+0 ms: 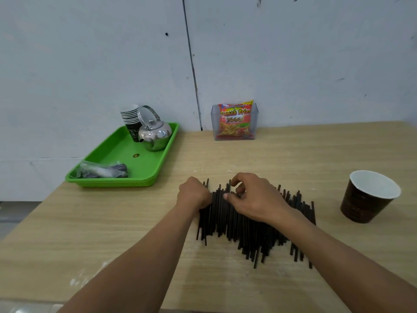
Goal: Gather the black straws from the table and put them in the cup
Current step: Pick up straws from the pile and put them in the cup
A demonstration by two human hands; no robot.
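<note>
Both forearms reach in from the near edge. Left hand (193,195) is curled loosely, fingers pressed against the left side of the black straws (252,224); whether any straw is gripped cannot be told. Right hand (252,197) lies on top of the pile, thumb and bent fingers pinched at a few straw tips.

Straws are spread flat in a wide fan on the wooden table (112,233), partly covered by both hands and the right forearm. Brown paper cup (370,197) is seen well apart to the right, its white inside showing no straws.

Far left: green tray (126,154) carrying a metal kettle (154,133), a stack of paper cups (130,119) partly behind the kettle, and a clear plastic bag (101,171), contents indistinct. Against the wall: clear holder (234,120) with a snack packet (235,123).
</note>
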